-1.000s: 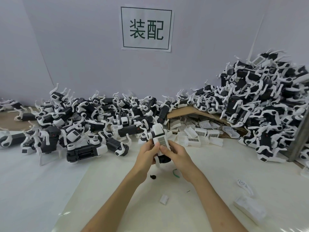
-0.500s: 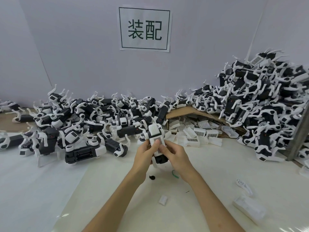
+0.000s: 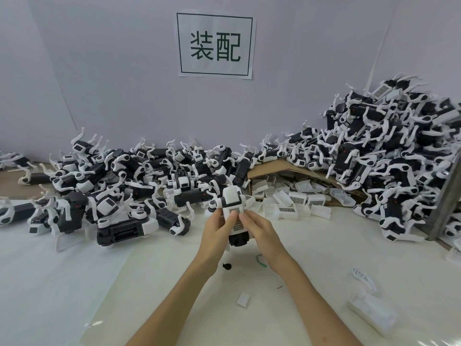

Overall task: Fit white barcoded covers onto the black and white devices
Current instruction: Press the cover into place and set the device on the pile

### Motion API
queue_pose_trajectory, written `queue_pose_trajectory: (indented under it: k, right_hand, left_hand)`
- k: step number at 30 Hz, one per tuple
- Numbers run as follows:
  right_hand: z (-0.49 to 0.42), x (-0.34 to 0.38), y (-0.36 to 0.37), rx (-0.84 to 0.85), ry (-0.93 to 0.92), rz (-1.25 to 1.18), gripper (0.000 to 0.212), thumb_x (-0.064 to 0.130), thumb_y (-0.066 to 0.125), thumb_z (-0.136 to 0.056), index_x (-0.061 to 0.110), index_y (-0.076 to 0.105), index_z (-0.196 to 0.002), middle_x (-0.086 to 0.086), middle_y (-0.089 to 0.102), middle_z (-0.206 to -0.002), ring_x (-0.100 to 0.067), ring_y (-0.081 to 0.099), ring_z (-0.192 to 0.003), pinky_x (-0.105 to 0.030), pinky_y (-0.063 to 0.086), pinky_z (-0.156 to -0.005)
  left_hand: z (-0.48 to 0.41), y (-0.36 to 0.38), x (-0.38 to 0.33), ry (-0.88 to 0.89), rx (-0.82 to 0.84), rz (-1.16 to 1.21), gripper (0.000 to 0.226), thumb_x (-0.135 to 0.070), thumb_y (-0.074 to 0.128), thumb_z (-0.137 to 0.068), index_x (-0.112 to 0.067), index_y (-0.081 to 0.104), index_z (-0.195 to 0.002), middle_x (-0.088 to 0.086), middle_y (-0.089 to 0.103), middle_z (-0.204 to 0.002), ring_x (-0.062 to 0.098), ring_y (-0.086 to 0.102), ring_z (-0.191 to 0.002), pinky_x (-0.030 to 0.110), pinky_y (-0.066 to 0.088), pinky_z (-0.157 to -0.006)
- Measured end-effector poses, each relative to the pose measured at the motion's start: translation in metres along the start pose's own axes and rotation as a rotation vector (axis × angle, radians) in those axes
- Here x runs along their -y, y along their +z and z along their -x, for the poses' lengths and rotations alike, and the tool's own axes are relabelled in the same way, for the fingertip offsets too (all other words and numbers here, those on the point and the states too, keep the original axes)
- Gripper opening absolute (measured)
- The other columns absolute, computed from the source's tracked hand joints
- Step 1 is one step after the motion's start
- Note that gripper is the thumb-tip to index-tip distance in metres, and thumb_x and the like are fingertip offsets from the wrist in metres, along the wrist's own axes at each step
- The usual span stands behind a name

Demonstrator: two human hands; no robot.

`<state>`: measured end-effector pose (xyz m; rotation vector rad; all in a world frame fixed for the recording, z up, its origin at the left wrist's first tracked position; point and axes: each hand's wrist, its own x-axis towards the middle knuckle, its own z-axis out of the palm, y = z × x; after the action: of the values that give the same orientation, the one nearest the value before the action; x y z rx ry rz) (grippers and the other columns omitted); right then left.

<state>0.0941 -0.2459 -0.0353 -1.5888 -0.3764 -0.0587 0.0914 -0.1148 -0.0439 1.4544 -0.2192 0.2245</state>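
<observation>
1. White plastic at centre stage: the device [image 3: 232,196] is up off the table [image 3: 149,283], held upright between both hands, white end pointing far and black end down.
2. The left hand [image 3: 217,231] grips the device's left side, fingers curled round behind it and the thumb laid across the barcoded cover [image 3: 237,221].
3. The right hand [image 3: 262,228] clasps the right side, its thumb tip pressing on the cover just beside the left thumb.
4. The cover lies against the near face of the device, and its dotted label shows between the two thumbs. Whether it is fully seated cannot be told from here.
5. Far left, a low heap of devices [image 3: 124,186] sprawls across the table, and far right a taller heap [image 3: 386,151] climbs against the wall.
6. Between the heaps lies a cardboard box [image 3: 274,168] on its side, with loose covers [image 3: 299,198] spilling out towards the hands.
7. On the table just near of the hands sit a small black piece [image 3: 227,265] and a green tie [image 3: 260,260], with a small white piece [image 3: 243,300] nearer again.
8. Near right lie a curved white part [image 3: 363,277] and a white block [image 3: 371,313].
9. A sign [image 3: 215,44] with two dark characters hangs on the far wall.
</observation>
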Motion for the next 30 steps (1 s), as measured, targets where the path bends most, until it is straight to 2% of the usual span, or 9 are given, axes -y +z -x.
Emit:
queue_pose_trajectory:
  k: [3, 5, 7, 11, 15, 20, 24, 27, 30]
  right_hand:
    - [-0.001, -0.001, -0.001, -0.026, 0.036, -0.025, 0.031, 0.029, 0.046, -0.106, 0.011, 0.070, -0.113, -0.010, 0.074, -0.106, -0.016, 0.071, -0.096, -0.020, 0.054, -0.079]
    - [-0.002, -0.002, -0.002, -0.070, 0.041, -0.004, 0.032, 0.033, 0.049, -0.104, 0.012, 0.072, -0.109, -0.004, 0.076, -0.098, -0.009, 0.070, -0.085, -0.016, 0.052, -0.073]
    - [-0.003, -0.005, -0.003, -0.109, 0.026, 0.030, 0.034, 0.039, 0.053, -0.101, 0.013, 0.073, -0.103, 0.001, 0.076, -0.089, -0.004, 0.068, -0.077, -0.016, 0.051, -0.069]
    - [-0.005, -0.006, -0.004, -0.162, -0.032, 0.046, 0.048, 0.054, 0.056, -0.086, 0.011, 0.075, -0.095, -0.002, 0.075, -0.079, -0.003, 0.064, -0.067, -0.017, 0.049, -0.062]
    - [-0.006, -0.007, -0.006, -0.164, -0.068, 0.050, 0.049, 0.055, 0.057, -0.086, 0.010, 0.077, -0.093, -0.005, 0.074, -0.077, -0.005, 0.064, -0.065, -0.018, 0.050, -0.062]
    - [-0.006, -0.008, -0.003, -0.078, -0.030, 0.024, 0.042, 0.053, 0.055, -0.089, 0.017, 0.073, -0.101, 0.005, 0.074, -0.087, -0.004, 0.065, -0.077, -0.018, 0.050, -0.070]
    - [-0.007, -0.014, 0.000, 0.000, 0.006, 0.042, 0.019, 0.030, 0.065, -0.097, 0.024, 0.066, -0.115, 0.010, 0.075, -0.105, -0.003, 0.068, -0.101, -0.019, 0.052, -0.086]
    - [-0.007, -0.018, 0.000, -0.038, 0.009, 0.073, 0.026, 0.033, 0.067, -0.096, 0.025, 0.064, -0.120, 0.007, 0.073, -0.111, -0.007, 0.065, -0.110, -0.026, 0.049, -0.098]
    - [-0.008, -0.018, 0.001, -0.010, 0.031, 0.116, 0.024, 0.034, 0.060, -0.099, 0.028, 0.061, -0.122, 0.013, 0.072, -0.108, 0.005, 0.063, -0.103, -0.011, 0.046, -0.084]
  left_hand:
    - [0.001, 0.000, 0.000, 0.037, 0.062, -0.070, 0.010, -0.015, 0.063, -0.099, -0.015, 0.063, -0.110, -0.014, 0.073, -0.082, -0.002, 0.069, -0.075, 0.013, 0.051, -0.063]
    - [0.001, 0.003, 0.002, 0.063, 0.097, -0.167, 0.030, -0.007, 0.072, -0.090, -0.019, 0.060, -0.115, -0.006, 0.074, -0.096, 0.005, 0.072, -0.084, 0.019, 0.056, -0.069]
    - [0.002, 0.005, 0.004, 0.103, 0.105, -0.237, 0.043, -0.004, 0.076, -0.085, -0.027, 0.058, -0.116, -0.007, 0.073, -0.099, 0.004, 0.071, -0.087, 0.017, 0.055, -0.069]
    - [0.002, 0.005, 0.004, 0.129, 0.117, -0.165, 0.049, -0.001, 0.076, -0.084, -0.022, 0.058, -0.125, 0.003, 0.073, -0.104, 0.012, 0.073, -0.086, 0.020, 0.057, -0.067]
    - [0.003, 0.006, 0.002, 0.130, 0.120, -0.127, 0.047, 0.000, 0.075, -0.086, -0.016, 0.058, -0.127, 0.005, 0.073, -0.101, 0.018, 0.075, -0.080, 0.025, 0.059, -0.067]
    - [0.003, 0.005, 0.003, 0.164, 0.027, -0.182, 0.039, 0.000, 0.076, -0.082, -0.022, 0.064, -0.112, -0.004, 0.073, -0.090, 0.018, 0.074, -0.076, 0.029, 0.060, -0.062]
    - [0.002, 0.002, 0.010, 0.216, -0.024, -0.453, 0.034, -0.012, 0.073, -0.078, -0.035, 0.061, -0.100, -0.013, 0.071, -0.086, 0.016, 0.068, -0.080, 0.044, 0.059, -0.071]
    - [0.004, 0.002, 0.010, 0.293, -0.019, -0.635, 0.045, -0.016, 0.073, -0.082, -0.045, 0.057, -0.113, -0.022, 0.070, -0.093, 0.006, 0.064, -0.084, 0.030, 0.054, -0.069]
    - [0.002, -0.001, 0.010, 0.342, -0.063, -0.722, 0.041, -0.014, 0.072, -0.082, -0.040, 0.063, -0.113, -0.018, 0.071, -0.093, 0.005, 0.061, -0.084, 0.028, 0.051, -0.066]
